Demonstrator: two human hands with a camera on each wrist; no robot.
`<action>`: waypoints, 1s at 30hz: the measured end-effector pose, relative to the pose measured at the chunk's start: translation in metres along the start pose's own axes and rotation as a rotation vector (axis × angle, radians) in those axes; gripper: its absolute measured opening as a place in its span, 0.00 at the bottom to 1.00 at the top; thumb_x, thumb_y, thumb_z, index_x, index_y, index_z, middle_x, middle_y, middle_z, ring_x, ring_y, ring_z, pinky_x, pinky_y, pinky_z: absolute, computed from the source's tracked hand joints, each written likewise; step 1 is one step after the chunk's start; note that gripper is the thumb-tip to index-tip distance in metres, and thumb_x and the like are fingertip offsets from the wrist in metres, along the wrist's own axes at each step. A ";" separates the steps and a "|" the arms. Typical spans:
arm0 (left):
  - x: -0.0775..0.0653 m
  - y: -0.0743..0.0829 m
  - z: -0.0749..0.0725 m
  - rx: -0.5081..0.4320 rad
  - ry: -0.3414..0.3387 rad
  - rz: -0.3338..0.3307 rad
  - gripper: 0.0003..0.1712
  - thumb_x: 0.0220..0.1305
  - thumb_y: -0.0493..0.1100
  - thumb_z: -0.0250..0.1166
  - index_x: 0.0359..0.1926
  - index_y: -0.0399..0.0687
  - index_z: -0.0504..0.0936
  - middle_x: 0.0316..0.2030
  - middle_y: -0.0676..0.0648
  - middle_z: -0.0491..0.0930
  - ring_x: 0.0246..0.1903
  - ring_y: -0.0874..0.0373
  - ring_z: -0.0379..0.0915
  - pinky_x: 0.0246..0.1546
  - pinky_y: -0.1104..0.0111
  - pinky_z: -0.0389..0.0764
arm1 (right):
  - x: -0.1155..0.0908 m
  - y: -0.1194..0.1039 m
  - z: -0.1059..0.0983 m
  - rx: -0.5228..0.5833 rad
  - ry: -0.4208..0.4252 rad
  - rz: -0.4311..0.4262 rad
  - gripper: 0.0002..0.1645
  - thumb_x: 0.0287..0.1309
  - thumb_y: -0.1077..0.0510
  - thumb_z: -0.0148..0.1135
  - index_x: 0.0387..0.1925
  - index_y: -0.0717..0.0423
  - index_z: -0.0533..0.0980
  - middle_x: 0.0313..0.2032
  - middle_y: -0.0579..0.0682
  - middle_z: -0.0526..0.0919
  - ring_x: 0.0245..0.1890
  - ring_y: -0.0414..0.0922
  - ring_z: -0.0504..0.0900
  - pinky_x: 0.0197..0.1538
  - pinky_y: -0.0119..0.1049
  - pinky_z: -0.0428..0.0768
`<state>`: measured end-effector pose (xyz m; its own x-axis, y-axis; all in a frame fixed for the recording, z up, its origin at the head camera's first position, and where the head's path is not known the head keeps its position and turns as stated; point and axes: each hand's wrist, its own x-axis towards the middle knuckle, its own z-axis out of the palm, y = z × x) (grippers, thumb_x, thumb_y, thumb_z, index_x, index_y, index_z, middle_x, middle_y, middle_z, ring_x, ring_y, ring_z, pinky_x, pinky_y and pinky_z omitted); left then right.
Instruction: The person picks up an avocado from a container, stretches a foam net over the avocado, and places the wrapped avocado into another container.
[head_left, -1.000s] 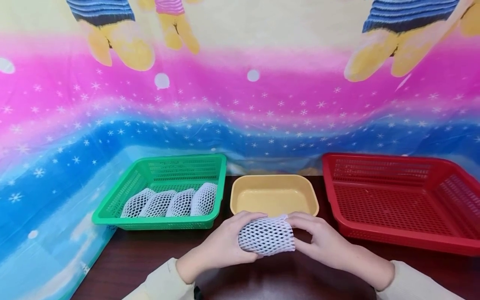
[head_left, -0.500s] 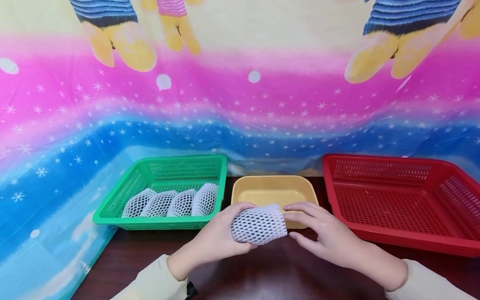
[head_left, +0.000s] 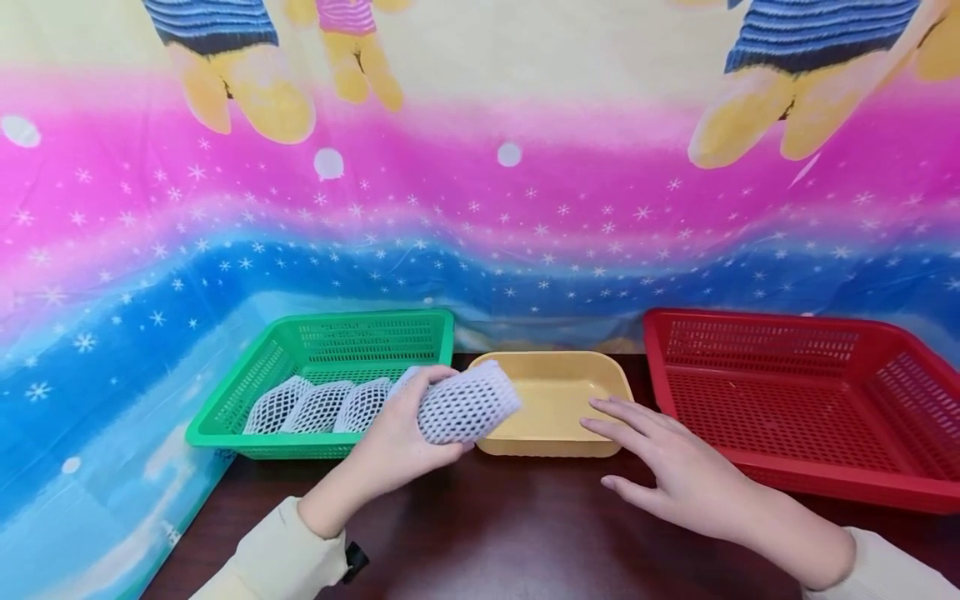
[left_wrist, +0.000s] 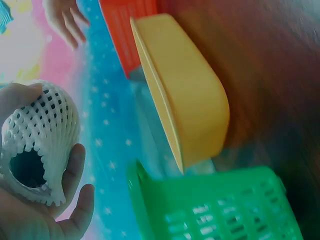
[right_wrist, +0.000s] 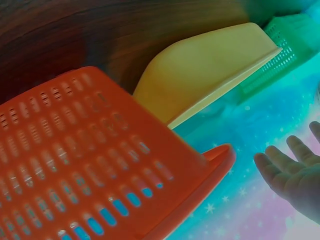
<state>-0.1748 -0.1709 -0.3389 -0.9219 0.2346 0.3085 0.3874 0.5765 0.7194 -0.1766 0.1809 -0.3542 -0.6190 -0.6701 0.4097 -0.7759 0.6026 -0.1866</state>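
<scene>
My left hand (head_left: 390,446) grips a white foam fruit net (head_left: 468,404), fingers over its top and thumb beneath, between the green basket and the yellow tray. In the left wrist view the net (left_wrist: 47,117) bulges in the middle, and its near end is an open hole with a dark inside. My right hand (head_left: 675,475) holds nothing; its fingers are spread beside the right end of the yellow tray (head_left: 551,447). In the right wrist view the same hand (right_wrist: 295,175) has its fingers extended. Several similar white foam nets (head_left: 318,408) lie side by side in the green basket (head_left: 300,446).
To the right stands a red slotted basket (head_left: 817,479), its bottom bare. All three containers sit on a dark wooden table (head_left: 517,533). Directly behind them hangs a colourful printed cloth (head_left: 525,200).
The left hand has carried the foam net leftward and up, toward the green basket. My right hand has come off the net's end and drawn back to the right, fingers opening.
</scene>
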 end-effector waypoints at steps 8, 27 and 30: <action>0.017 -0.023 -0.022 0.027 0.099 -0.059 0.45 0.48 0.44 0.83 0.65 0.54 0.70 0.56 0.45 0.78 0.51 0.49 0.76 0.48 0.50 0.80 | -0.006 0.009 -0.005 -0.047 0.003 0.019 0.46 0.53 0.51 0.79 0.72 0.42 0.70 0.71 0.50 0.70 0.68 0.56 0.70 0.58 0.63 0.74; 0.048 -0.084 -0.059 0.129 0.142 -0.452 0.48 0.65 0.53 0.70 0.74 0.39 0.53 0.65 0.28 0.67 0.60 0.34 0.69 0.53 0.42 0.76 | -0.022 0.018 0.002 -0.043 -0.071 0.080 0.47 0.55 0.47 0.77 0.75 0.40 0.67 0.76 0.48 0.64 0.73 0.58 0.63 0.69 0.59 0.66; 0.048 -0.087 -0.061 0.166 0.131 -0.488 0.49 0.65 0.53 0.70 0.74 0.36 0.53 0.67 0.27 0.61 0.62 0.32 0.65 0.57 0.39 0.72 | -0.023 0.018 0.002 -0.027 -0.081 0.089 0.47 0.56 0.46 0.77 0.75 0.39 0.67 0.76 0.46 0.62 0.74 0.58 0.62 0.68 0.61 0.66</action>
<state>-0.2527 -0.2575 -0.3488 -0.9815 -0.1859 0.0451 -0.1032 0.7129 0.6937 -0.1771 0.2061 -0.3690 -0.6938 -0.6458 0.3186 -0.7147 0.6719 -0.1945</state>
